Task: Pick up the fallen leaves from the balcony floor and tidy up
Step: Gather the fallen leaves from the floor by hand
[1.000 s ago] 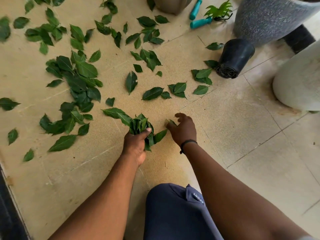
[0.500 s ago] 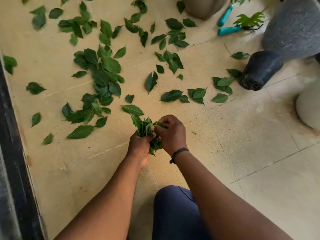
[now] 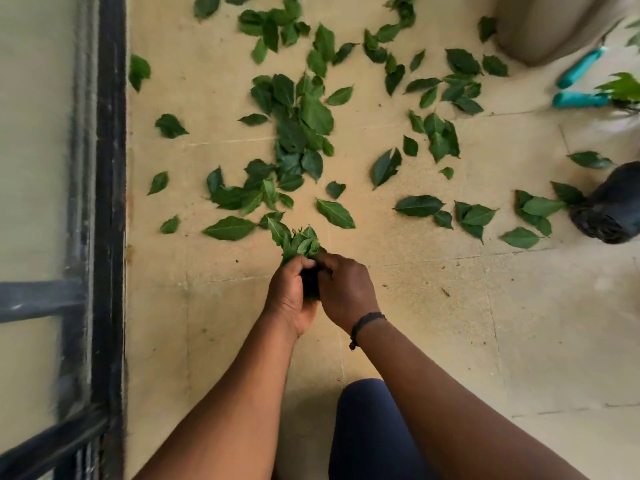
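A bunch of green leaves point(image 3: 298, 242) sticks up out of my left hand point(image 3: 289, 299), which grips it just above the floor. My right hand point(image 3: 346, 292) is pressed against the bunch from the right, fingers curled onto the leaves; the lower part of the bunch is hidden between the hands. Many loose leaves lie on the beige tiled floor point(image 3: 450, 306) ahead: a dense patch point(image 3: 298, 133) straight beyond the hands, single leaves point(image 3: 335, 213) close by, and more to the right point(image 3: 419, 205).
A black metal railing point(image 3: 107, 202) runs along the floor's left edge. At the right lie a tipped black plastic pot point(image 3: 609, 209) and teal-handled shears point(image 3: 578, 98). A large beige planter point(image 3: 547, 26) stands at the top right. My knee point(image 3: 370, 431) is at the bottom.
My right hand has come in from the floor at the right and joined the bunch held by my left hand. The view has swung left, showing the railing.
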